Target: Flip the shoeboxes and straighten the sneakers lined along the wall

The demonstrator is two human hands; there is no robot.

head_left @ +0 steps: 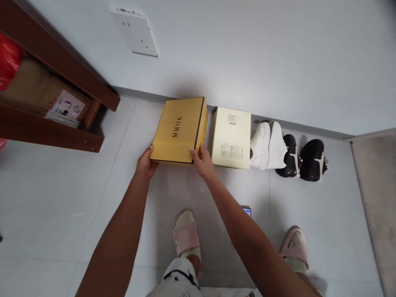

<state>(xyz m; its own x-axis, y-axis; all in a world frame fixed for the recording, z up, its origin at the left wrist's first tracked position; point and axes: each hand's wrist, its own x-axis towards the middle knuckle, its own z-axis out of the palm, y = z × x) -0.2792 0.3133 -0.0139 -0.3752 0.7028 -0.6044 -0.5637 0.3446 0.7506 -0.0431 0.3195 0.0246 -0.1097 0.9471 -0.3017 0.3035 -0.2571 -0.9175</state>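
Note:
A yellow shoebox (pixel 173 146) with dark edging and the letters MMOK on its lid is between my two hands, close to the wall. My left hand (pixel 146 162) grips its near left corner, the fingers partly hidden beneath. On the near right corner, my right hand (pixel 202 161) has its thumb on the lid and its fingers along the side. Just right of it stands a cream shoebox (pixel 236 132) with printed labels. Whether the yellow box touches the floor I cannot tell.
White shoes (pixel 262 144) and dark shoes (pixel 312 159) line the wall on the right. A phone (pixel 246 210) lies on the floor near my right forearm. At left is a brown wooden frame (pixel 52 132) holding a cardboard box (pixel 34 88). A socket plate (pixel 137 33) is on the wall.

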